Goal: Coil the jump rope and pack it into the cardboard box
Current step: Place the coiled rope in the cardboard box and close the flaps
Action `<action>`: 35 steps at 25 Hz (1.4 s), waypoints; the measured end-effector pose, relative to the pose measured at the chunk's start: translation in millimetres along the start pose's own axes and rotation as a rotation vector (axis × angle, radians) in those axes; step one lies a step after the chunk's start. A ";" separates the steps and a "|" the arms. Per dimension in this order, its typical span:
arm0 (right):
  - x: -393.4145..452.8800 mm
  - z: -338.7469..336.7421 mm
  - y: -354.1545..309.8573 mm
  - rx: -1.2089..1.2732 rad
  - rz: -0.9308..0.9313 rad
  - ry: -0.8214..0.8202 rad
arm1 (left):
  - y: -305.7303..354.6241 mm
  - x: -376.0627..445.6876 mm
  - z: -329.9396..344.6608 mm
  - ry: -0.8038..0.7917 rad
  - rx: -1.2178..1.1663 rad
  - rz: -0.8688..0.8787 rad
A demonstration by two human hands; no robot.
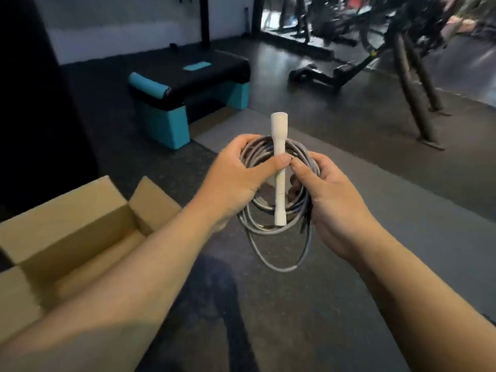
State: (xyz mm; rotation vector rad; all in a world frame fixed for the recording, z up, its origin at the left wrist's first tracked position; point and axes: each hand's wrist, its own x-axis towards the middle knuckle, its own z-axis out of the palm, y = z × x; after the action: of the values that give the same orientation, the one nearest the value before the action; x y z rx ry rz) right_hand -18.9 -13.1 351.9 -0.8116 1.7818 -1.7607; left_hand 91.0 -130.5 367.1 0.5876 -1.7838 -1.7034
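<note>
Dark rubber gym floor point(349, 264), with a lighter grey mat point(402, 183) laid across it beneath the hands. Exercise machine frames point(413, 84) stand at upper right, blurred. A black step platform point(193, 73) on teal risers sits at upper centre-left, bearing a teal patch on its top; no writing on it can be read. An open cardboard box point(80, 218), flaps raised, stands on the floor at lower left, partly hidden by the left forearm; no print or label shows on its plain brown walls. The grey jump rope point(268, 229) is held in the air to the right of the box, wound into a coil of several loops, with one longer loop hanging lowest. Left hand point(236, 178): grip closed round the coil's left side, thumb pressed against the handle. Right hand point(330, 194): grip closed round the coil's right side, thumb tip meeting the left thumb at the handle. The white handle point(279, 167) lies upright across the front of the coil, flared at both ends; any marking on it is too faint to read.
</note>
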 end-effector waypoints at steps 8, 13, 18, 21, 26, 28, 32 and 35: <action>23.3 243.5 -61.8 0.002 0.313 -0.384 | 59.6 -43.4 -237.5 0.347 0.089 -0.338; 33.3 339.2 -39.6 -0.050 0.443 -0.493 | 38.4 -60.6 -320.7 0.443 0.111 -0.492; 57.3 389.4 9.7 -0.145 0.512 -0.574 | -12.8 -54.7 -352.0 0.638 0.164 -0.633; 76.5 403.6 48.5 -0.158 0.576 -0.566 | -51.9 -42.6 -353.9 0.704 0.145 -0.717; 115.6 432.7 182.9 -0.212 0.651 -0.586 | -183.1 -11.5 -367.2 0.799 0.139 -0.855; 121.7 444.0 257.7 -0.297 0.702 -0.588 | -254.3 -10.8 -371.0 0.799 0.174 -0.912; 110.7 446.5 376.9 -0.405 0.839 -0.592 | -370.1 -25.2 -368.6 0.732 0.288 -1.022; 97.6 449.6 428.1 -0.701 0.665 -0.627 | -428.6 -43.1 -367.2 0.712 0.332 -1.052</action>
State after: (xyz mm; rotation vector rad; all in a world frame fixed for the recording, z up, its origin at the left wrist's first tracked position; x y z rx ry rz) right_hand 206.9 -403.4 -85.8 -0.7696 1.8861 -0.3815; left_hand 336.9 -403.2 -63.7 2.2382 -1.2448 -1.4012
